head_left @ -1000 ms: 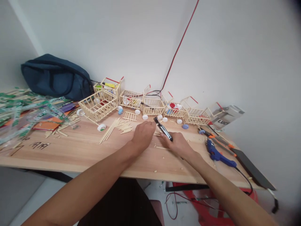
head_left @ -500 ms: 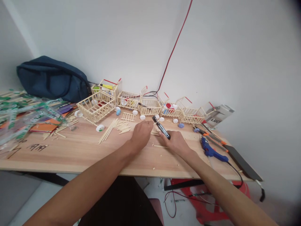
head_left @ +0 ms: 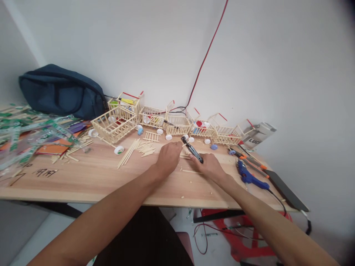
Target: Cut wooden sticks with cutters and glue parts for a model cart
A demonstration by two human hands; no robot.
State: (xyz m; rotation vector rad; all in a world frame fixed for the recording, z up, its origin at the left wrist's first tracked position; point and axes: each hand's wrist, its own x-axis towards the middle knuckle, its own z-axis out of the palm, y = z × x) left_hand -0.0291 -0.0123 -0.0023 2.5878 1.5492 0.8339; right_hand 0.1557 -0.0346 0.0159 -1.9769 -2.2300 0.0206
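Note:
My left hand (head_left: 169, 159) is closed, its fingertips pinching a thin wooden stick (head_left: 184, 145) whose short end pokes out to the right. In my right hand (head_left: 210, 165) is a black and silver tool (head_left: 194, 152) that looks like a large nail clipper. The tool's dark head lies right by the stick's end; whether its jaws touch the stick I cannot tell. Below the hands, another thin stick (head_left: 191, 171) lies on the wooden table (head_left: 116, 188). Left of my left hand are short cut sticks (head_left: 146, 149), longer sticks (head_left: 128, 154) and a small ladder-like stick frame (head_left: 151, 137).
Several stick-built carts (head_left: 113, 127) with white or blue wheels line the back. A blue glue gun (head_left: 251, 178), orange-handled pliers (head_left: 256, 167) and a dark flat board (head_left: 288, 190) lie right. A navy bag (head_left: 62, 92) and plastic wrappers (head_left: 36, 135) fill the left.
Both hands have shifted very slightly to the right in view, and the tool has turned a little in my right hand. The grips stay the same.

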